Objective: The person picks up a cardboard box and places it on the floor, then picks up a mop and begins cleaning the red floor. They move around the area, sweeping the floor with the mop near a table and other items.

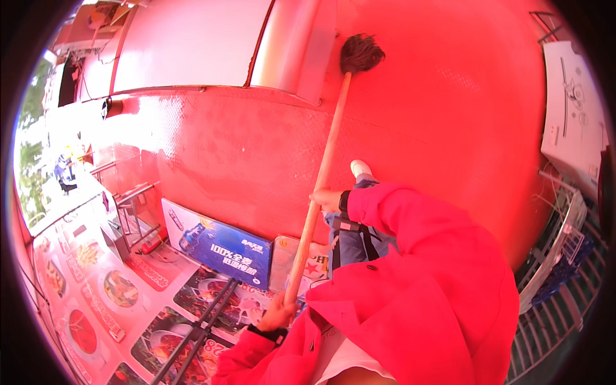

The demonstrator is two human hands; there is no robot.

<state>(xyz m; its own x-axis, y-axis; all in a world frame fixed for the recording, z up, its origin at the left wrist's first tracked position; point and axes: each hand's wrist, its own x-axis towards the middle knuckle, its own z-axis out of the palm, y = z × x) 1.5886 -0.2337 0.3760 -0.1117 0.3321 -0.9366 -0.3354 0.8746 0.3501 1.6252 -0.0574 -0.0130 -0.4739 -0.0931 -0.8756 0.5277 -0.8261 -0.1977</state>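
A mop with a long wooden handle slants across the view. Its dark, shaggy mop head rests on the red floor near the base of a pale counter. Around the middle part of the handle, my right hand is closed. Lower down, near the handle's end, my left hand also grips the wood. Each wrist wears a black band. One white shoe shows on the floor to the right of the handle.
The large pale counter stands at upper left. A blue-and-white printed board leans at the left wall, beside metal stool legs. At far right are a white freezer and a wire rack. The red floor has a textured surface.
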